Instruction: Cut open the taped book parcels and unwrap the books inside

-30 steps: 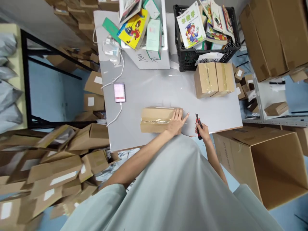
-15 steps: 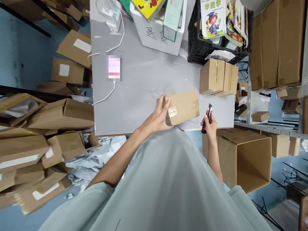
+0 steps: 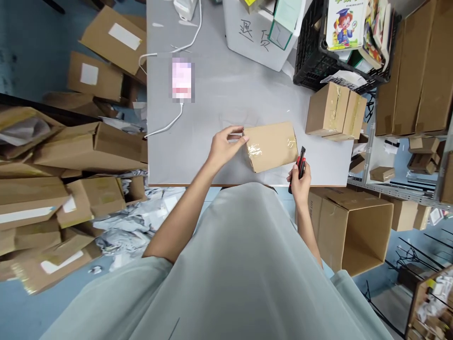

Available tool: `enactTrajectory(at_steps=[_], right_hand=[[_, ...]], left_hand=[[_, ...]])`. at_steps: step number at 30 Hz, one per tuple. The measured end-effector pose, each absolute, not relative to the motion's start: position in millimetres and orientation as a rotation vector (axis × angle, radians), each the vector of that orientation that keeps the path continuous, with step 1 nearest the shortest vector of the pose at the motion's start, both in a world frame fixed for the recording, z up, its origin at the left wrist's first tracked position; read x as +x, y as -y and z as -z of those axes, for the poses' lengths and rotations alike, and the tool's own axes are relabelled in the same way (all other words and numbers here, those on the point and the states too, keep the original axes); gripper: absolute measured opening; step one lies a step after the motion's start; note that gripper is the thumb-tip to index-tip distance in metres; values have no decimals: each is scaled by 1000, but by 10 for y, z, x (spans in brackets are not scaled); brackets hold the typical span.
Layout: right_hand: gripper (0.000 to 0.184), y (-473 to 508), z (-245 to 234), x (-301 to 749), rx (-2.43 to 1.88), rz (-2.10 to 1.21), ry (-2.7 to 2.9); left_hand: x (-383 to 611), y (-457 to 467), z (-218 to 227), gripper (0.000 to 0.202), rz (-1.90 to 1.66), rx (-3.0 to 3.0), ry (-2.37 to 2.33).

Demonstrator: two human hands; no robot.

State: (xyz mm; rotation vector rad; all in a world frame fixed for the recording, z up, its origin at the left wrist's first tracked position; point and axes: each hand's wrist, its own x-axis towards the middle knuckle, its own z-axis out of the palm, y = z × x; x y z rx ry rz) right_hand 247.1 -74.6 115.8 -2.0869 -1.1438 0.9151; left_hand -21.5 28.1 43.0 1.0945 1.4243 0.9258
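My left hand point(image 3: 223, 145) grips the left end of a taped cardboard box point(image 3: 272, 146) that lies near the front edge of the grey table point(image 3: 219, 113). Its fingers curl over the box's top corner. My right hand point(image 3: 299, 177) is closed round a red and black utility knife point(image 3: 300, 165), held upright just to the right of the box, with the tip almost touching the box's right end.
Two taped boxes point(image 3: 334, 113) stand at the table's right. A white bin point(image 3: 262, 33) and a black crate of books point(image 3: 350, 42) sit at the back. A phone on a white cable point(image 3: 181, 80) lies left. An open carton point(image 3: 354, 231) stands on the floor at right; several boxes point(image 3: 71, 165) are piled left.
The box was turned from lying lengthwise to angled, and my left hand shifted from its top to its left end. My right hand with the knife came closer to the box's right side.
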Motion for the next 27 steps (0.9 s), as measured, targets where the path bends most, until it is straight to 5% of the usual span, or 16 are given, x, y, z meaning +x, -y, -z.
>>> enactTrajectory(at_steps=[11, 27], right_hand=[[44, 726, -1346, 1639, -1904, -940, 1824], [42, 480, -1486, 1426, -2102, -939, 2057]], left_hand=[[-342, -412, -364, 51, -950, 1030, -1280], [-318, -403, -340, 44, -938, 1047, -1285]])
